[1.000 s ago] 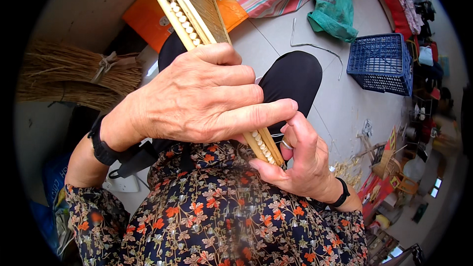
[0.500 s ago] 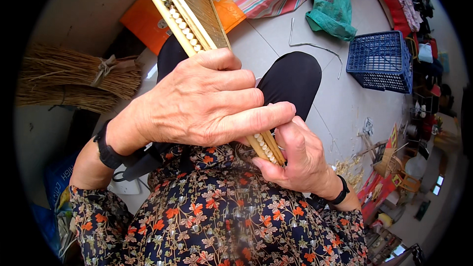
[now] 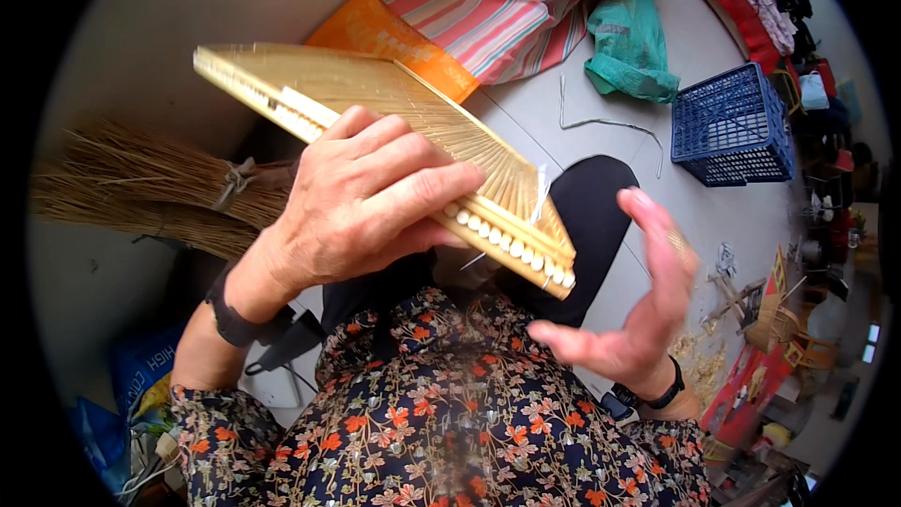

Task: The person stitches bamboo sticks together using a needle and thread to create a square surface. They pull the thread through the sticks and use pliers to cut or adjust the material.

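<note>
My left hand is wrapped round the near edge of a flat, straw-coloured panel of thin stalks laid side by side. Along that edge, a row of round white stalk ends sits between two pale strips. The panel slants over my lap, its far-left corner raised. A white tie or strip sticks up near its right corner. To the right of the panel and apart from it, my right hand holds nothing, thumb and fingers spread, slightly blurred.
Bundled dry stalks lie at the left. Beyond my knees are an orange bag, striped cloth, a green sack and a bent wire on the tiled floor. A blue crate stands at the right.
The panel has swung from steep to flatter, showing more of its stalk face. My right hand has let go of its near end and moved right, opening. My left hand still grips the edge.
</note>
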Action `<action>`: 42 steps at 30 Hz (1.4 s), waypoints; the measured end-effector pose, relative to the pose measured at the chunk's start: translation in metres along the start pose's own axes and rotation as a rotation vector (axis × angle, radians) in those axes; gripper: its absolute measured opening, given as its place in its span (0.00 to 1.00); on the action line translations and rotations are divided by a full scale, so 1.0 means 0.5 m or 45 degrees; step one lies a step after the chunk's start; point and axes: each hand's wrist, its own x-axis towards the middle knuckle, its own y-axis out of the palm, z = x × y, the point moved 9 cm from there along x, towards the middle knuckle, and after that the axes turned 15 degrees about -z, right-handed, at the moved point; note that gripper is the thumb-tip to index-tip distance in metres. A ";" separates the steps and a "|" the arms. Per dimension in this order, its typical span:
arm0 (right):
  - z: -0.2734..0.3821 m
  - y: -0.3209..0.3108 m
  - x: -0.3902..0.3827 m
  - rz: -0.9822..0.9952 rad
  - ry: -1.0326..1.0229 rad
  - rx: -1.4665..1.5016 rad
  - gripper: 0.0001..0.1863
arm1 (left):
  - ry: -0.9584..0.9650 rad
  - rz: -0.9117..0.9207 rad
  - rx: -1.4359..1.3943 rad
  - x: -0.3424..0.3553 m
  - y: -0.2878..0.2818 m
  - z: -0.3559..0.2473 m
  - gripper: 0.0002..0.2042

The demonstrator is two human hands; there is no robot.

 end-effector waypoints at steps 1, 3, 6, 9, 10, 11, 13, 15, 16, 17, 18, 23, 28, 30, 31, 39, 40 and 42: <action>-0.014 0.009 -0.007 -0.022 0.011 -0.004 0.47 | -0.040 -0.060 0.019 0.005 -0.007 0.004 0.23; -0.045 0.046 -0.028 0.003 0.078 -0.017 0.43 | -0.110 -0.123 0.081 0.008 -0.021 0.003 0.23; -0.053 0.048 -0.012 -0.102 0.050 0.037 0.37 | -0.152 -0.160 0.108 -0.020 -0.020 -0.029 0.23; -0.052 0.040 -0.020 -0.076 -0.014 0.105 0.29 | -0.183 -0.144 0.074 -0.042 -0.012 -0.052 0.22; -0.049 0.038 -0.026 -0.071 -0.060 0.112 0.28 | -0.175 -0.130 0.055 -0.049 -0.006 -0.057 0.22; -0.049 0.034 -0.032 -0.067 -0.105 0.117 0.28 | -0.167 -0.117 0.034 -0.054 0.001 -0.060 0.22; -0.056 0.027 -0.046 -0.050 -0.140 0.143 0.25 | -0.071 -0.058 0.036 -0.059 0.018 -0.069 0.20; -0.067 0.020 -0.063 -0.045 -0.132 0.121 0.24 | 0.051 0.085 0.039 -0.058 0.041 -0.069 0.18; -0.073 0.016 -0.071 -0.046 -0.129 0.106 0.23 | 0.104 0.131 0.033 -0.053 0.052 -0.067 0.19; -0.077 0.013 -0.081 -0.055 -0.140 0.098 0.22 | 0.159 0.176 0.025 -0.048 0.063 -0.067 0.19; -0.082 0.008 -0.090 -0.071 -0.127 0.099 0.22 | 0.212 0.221 0.015 -0.047 0.077 -0.072 0.19; -0.125 -0.009 -0.140 -0.132 -0.077 0.113 0.25 | 0.099 0.325 -0.163 -0.061 0.146 -0.095 0.21; -0.255 -0.040 -0.229 -0.277 0.402 -0.064 0.32 | 0.039 0.244 -0.024 -0.091 0.172 -0.101 0.23; -0.382 -0.025 -0.352 -0.295 0.844 -0.036 0.27 | -0.016 0.138 -0.006 -0.094 0.161 -0.092 0.23; -0.444 -0.007 -0.442 -0.322 1.082 -0.025 0.25 | -0.063 0.102 0.013 -0.093 0.156 -0.086 0.24; -0.559 0.274 -1.017 0.430 1.616 -0.251 0.19 | -0.260 -0.076 0.526 -0.116 0.086 -0.058 0.29; -0.549 0.309 -1.024 0.526 1.582 -0.244 0.22 | -0.305 -0.062 0.575 -0.117 0.079 -0.054 0.29; -0.518 0.358 -1.014 0.632 1.486 -0.376 0.22 | -0.396 -0.045 0.697 -0.118 0.059 -0.049 0.28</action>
